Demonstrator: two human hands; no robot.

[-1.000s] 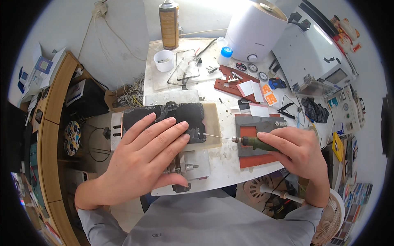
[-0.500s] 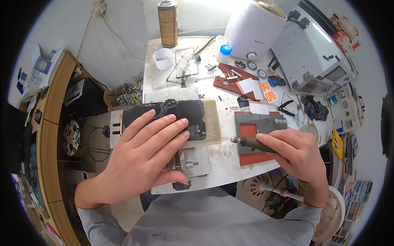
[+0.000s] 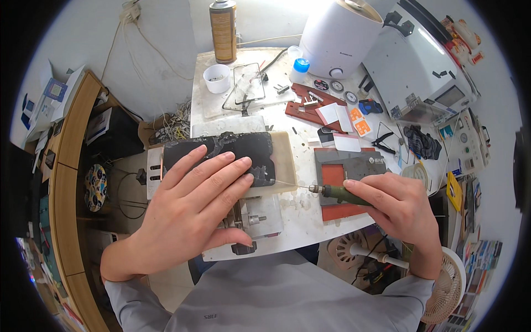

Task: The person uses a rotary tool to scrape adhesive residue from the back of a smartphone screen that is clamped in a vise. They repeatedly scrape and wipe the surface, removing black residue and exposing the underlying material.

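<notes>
My left hand (image 3: 196, 218) lies with stretched fingers on a cracked black phone-sized panel (image 3: 254, 149), which rests on a translucent tan pad (image 3: 285, 163) atop a metal fixture (image 3: 263, 213). My right hand (image 3: 398, 207) grips a green-handled tool (image 3: 340, 193) with a metal collar. Its long, thin tip reaches leftward to the panel's lower right corner, near my left fingertips. Beneath the tool sits a grey-and-red mat (image 3: 334, 171); whether they touch, I cannot tell.
A white cup (image 3: 217, 79), spray can (image 3: 224, 33), humidifier (image 3: 337, 41) and red plastic holder (image 3: 304, 105) stand or lie at the back. Black cutters (image 3: 384, 146) lie right, beside a grey machine (image 3: 420, 77). A fan (image 3: 445, 282) is below right; a wooden shelf (image 3: 74, 182) is left.
The whole scene sits slightly higher in the view than a second ago. Both hands keep much the same pose, with the tool's tip still at the panel's corner.
</notes>
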